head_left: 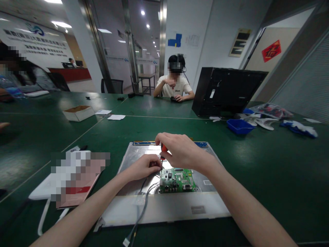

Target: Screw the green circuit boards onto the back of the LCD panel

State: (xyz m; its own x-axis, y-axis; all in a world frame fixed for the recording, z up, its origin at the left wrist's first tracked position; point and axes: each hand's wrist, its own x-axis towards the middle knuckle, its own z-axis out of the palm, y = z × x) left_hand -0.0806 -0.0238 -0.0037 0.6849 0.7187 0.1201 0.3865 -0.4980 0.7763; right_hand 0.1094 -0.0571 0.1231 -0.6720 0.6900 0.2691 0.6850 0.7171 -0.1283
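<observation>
A flat metal-backed display panel (164, 208) lies on the table before me. On its back sits a green circuit board (178, 180), and a grey cable (145, 205) runs from its left side toward the near edge. My right hand (178, 151) grips a red-and-black screwdriver (163, 148), held upright with its tip by the board's upper left corner. Close to that tip, my left hand (147, 166) has its fingers pinched together at the board's left edge. Whatever lies between those fingers is hidden.
A black monitor housing (226, 91) stands at the back right, near a blue tray (240, 126) and gloves (299, 128). An open cardboard box (78, 113) sits back left. White and pink items (84, 185) lie left of the panel. A person (177, 82) sits opposite.
</observation>
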